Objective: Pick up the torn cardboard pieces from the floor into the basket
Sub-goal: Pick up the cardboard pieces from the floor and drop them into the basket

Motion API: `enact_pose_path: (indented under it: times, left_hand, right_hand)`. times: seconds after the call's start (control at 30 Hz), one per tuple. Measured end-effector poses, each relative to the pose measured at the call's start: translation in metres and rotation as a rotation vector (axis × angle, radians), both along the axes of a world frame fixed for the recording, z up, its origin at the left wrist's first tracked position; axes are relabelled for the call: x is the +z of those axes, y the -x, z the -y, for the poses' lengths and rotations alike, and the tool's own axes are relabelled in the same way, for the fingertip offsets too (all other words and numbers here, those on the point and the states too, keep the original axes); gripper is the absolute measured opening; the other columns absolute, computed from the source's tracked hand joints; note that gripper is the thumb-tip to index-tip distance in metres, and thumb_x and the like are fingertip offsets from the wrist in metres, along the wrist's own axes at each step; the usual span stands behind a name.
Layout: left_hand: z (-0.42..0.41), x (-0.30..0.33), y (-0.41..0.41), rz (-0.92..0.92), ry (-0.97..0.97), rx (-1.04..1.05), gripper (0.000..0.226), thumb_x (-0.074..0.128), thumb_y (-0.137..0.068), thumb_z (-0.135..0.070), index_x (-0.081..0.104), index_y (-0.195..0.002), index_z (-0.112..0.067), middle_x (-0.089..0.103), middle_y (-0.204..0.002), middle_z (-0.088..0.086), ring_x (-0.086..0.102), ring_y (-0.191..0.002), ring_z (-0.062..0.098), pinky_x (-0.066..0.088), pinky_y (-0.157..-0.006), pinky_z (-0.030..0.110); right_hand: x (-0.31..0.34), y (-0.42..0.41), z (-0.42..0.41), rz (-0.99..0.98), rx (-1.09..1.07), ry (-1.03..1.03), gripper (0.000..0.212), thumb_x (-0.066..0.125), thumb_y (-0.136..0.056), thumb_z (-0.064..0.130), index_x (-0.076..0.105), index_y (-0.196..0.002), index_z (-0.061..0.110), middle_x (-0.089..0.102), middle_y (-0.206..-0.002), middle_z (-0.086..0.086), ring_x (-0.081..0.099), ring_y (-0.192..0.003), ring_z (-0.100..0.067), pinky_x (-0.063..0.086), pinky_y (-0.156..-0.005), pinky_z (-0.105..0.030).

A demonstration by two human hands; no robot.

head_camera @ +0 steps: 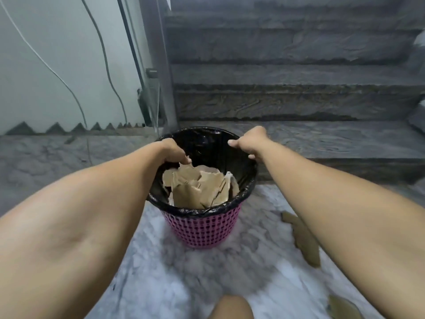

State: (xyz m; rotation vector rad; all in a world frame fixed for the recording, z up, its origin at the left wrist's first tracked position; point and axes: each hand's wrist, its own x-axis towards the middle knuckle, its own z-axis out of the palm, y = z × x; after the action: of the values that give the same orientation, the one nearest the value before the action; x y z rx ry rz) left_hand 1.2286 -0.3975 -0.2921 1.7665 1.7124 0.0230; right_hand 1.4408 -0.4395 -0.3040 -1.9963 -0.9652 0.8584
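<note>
A pink mesh basket (202,229) lined with a black bag stands on the marble floor in front of me. Several torn brown cardboard pieces (197,187) lie piled inside it. My left hand (174,151) is over the basket's left rim, fingers curled, pinching the top edge of a cardboard piece (185,165) that stands up from the pile. My right hand (248,143) hovers over the basket's far right side with its fingers curled; nothing shows in it. A long torn cardboard piece (303,240) lies on the floor right of the basket, partly hidden by my right forearm. Another piece (342,307) lies at the bottom right.
Dark stone stairs (287,107) rise directly behind the basket. A metal post with a glass panel (161,65) stands at the back left, beside a wall with hanging cables. My knee (230,307) shows at the bottom edge.
</note>
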Motion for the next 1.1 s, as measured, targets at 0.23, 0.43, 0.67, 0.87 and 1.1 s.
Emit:
enact_pose_path:
  times: [0.23, 0.43, 0.67, 0.87, 1.1]
  left_hand:
    - [-0.02, 0.004, -0.035, 0.183, 0.022, -0.071, 0.046, 0.077, -0.08, -0.029, 0.06, -0.113, -0.003, 0.068, -0.101, 0.014, 0.069, -0.089, 0.028, 0.059, -0.079, 0.044]
    - [-0.017, 0.01, -0.119, 0.352, 0.043, -0.171, 0.037, 0.076, -0.082, -0.019, 0.062, -0.109, 0.002, 0.066, -0.084, 0.013, 0.066, -0.072, 0.024, 0.057, -0.062, 0.032]
    - [0.01, -0.022, -0.239, 0.408, 0.152, -0.297, 0.043, 0.077, -0.08, -0.013, 0.059, -0.109, 0.012, 0.062, -0.08, 0.017, 0.062, -0.059, 0.026, 0.053, -0.042, 0.029]
    - [0.038, -0.103, -0.319, 0.171, 0.175, -0.43, 0.05, 0.084, -0.071, -0.029, 0.066, -0.105, 0.003, 0.061, -0.076, 0.012, 0.058, -0.07, 0.025, 0.051, -0.058, 0.032]
    - [0.064, -0.198, -0.391, -0.009, 0.166, -0.553, 0.034, 0.081, -0.075, -0.031, 0.06, -0.089, -0.008, 0.056, -0.102, 0.012, 0.054, -0.09, 0.025, 0.047, -0.076, 0.033]
  right_hand:
    - [0.012, -0.06, 0.007, 0.024, 0.036, 0.103, 0.044, 0.081, -0.077, 0.023, 0.061, -0.11, 0.001, 0.068, -0.099, -0.011, 0.066, -0.074, -0.018, 0.057, -0.065, -0.028]
    - [0.016, -0.13, 0.035, 0.038, 0.02, 0.19, 0.038, 0.081, -0.078, 0.019, 0.061, -0.103, -0.002, 0.071, -0.098, -0.013, 0.071, -0.09, -0.02, 0.057, -0.084, -0.034]
    - [-0.017, -0.226, 0.088, 0.027, -0.058, 0.344, 0.043, 0.078, -0.081, 0.025, 0.059, -0.113, 0.004, 0.068, -0.107, -0.011, 0.065, -0.102, -0.018, 0.06, -0.071, -0.041]
    - [-0.088, -0.31, 0.127, 0.005, -0.121, 0.453, 0.025, 0.077, -0.082, 0.025, 0.063, -0.094, 0.009, 0.063, -0.087, -0.007, 0.063, -0.072, -0.019, 0.055, -0.061, -0.033]
    - [-0.179, -0.387, 0.156, -0.033, -0.162, 0.553, 0.019, 0.07, -0.089, 0.028, 0.06, -0.096, 0.013, 0.061, -0.098, -0.006, 0.06, -0.075, -0.016, 0.055, -0.067, -0.036]
